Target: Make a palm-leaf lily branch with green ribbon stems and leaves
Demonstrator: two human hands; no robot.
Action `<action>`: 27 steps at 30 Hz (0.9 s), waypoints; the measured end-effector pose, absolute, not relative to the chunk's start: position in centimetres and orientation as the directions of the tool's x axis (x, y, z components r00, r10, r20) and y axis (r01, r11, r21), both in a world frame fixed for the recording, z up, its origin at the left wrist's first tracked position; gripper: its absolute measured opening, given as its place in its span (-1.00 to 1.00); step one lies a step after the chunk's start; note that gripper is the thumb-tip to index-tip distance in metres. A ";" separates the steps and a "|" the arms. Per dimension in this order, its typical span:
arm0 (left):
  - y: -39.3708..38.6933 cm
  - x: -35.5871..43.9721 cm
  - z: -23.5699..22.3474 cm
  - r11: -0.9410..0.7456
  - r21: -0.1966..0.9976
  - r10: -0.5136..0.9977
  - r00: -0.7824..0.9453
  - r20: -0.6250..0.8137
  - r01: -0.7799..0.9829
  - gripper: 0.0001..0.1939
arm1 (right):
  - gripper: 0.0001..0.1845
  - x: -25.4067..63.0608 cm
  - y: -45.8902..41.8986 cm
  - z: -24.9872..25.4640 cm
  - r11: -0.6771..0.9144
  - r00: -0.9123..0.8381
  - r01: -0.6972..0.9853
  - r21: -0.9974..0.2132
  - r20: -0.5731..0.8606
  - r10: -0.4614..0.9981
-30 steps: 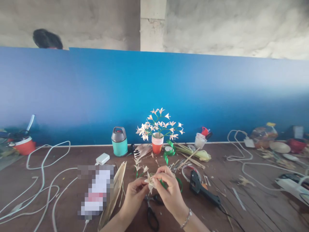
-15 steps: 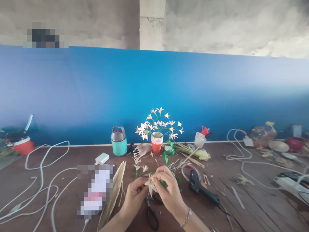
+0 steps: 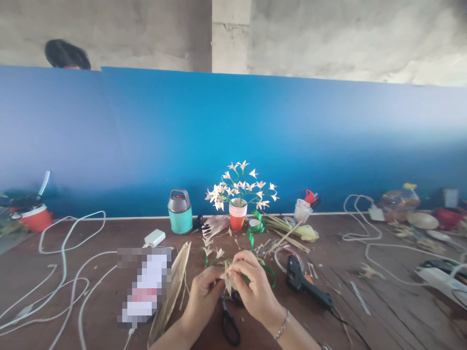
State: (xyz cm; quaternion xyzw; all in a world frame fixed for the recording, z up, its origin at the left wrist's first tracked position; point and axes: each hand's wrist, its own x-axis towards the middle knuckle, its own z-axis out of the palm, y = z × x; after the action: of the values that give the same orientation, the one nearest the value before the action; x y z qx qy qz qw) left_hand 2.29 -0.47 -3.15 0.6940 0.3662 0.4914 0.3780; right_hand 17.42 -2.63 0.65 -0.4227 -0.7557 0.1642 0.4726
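Observation:
Both hands meet over the brown table near the bottom centre. My left hand [image 3: 202, 297] pinches a small pale leaf flower [image 3: 228, 278] from the left. From the right, my right hand [image 3: 255, 288] closes its fingers on the same flower, with a green ribbon [image 3: 270, 273] curling out beside it. Black scissors [image 3: 229, 322] lie on the table right under the hands. Just beyond the fingers, more small flowers with green stems [image 3: 209, 253] lie loose.
A black glue gun [image 3: 304, 284] lies right of my hands. An orange cup of finished flowers [image 3: 238, 214], a teal jar [image 3: 180, 212], a green ribbon roll [image 3: 255, 225] and leaf strips [image 3: 292, 231] stand behind. White cables [image 3: 65, 272] sprawl left and right. A person's head [image 3: 67, 54] shows above the blue partition.
Both hands have stayed in place, only turning the small flower slightly between the fingers. The view has shifted a little.

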 end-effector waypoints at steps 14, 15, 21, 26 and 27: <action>-0.4 2.7 -3.0 -0.443 0.892 0.872 0.277 0.404 0.093 -0.82 | -0.87 17.8 -2.4 0.8 0.568 -0.097 0.421 -0.707 0.588 0.803; -0.5 2.7 -2.9 -0.449 0.888 0.868 0.282 0.408 0.100 -0.83 | -0.84 17.9 -2.4 0.8 0.569 -0.096 0.421 -0.707 0.589 0.802; -0.5 2.6 -2.8 -0.519 0.836 0.842 0.274 0.465 0.175 -0.86 | -0.80 17.7 -2.7 1.2 0.547 -0.097 0.440 -0.712 0.568 0.817; -0.3 2.5 -3.2 -0.515 0.842 0.845 0.262 0.467 0.162 -0.84 | -0.80 17.2 -2.5 0.9 0.562 -0.114 0.413 -0.716 0.572 0.812; -0.2 2.5 -3.2 -0.508 0.847 0.848 0.263 0.461 0.155 -0.83 | -0.80 17.2 -2.5 0.8 0.559 -0.116 0.411 -0.720 0.567 0.816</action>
State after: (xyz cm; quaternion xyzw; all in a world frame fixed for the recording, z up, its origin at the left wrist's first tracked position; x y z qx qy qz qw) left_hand 2.47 -0.25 -3.22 0.7135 0.3514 0.4951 0.3497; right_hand 17.17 -2.50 0.82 -0.4259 -0.7202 0.1981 0.5105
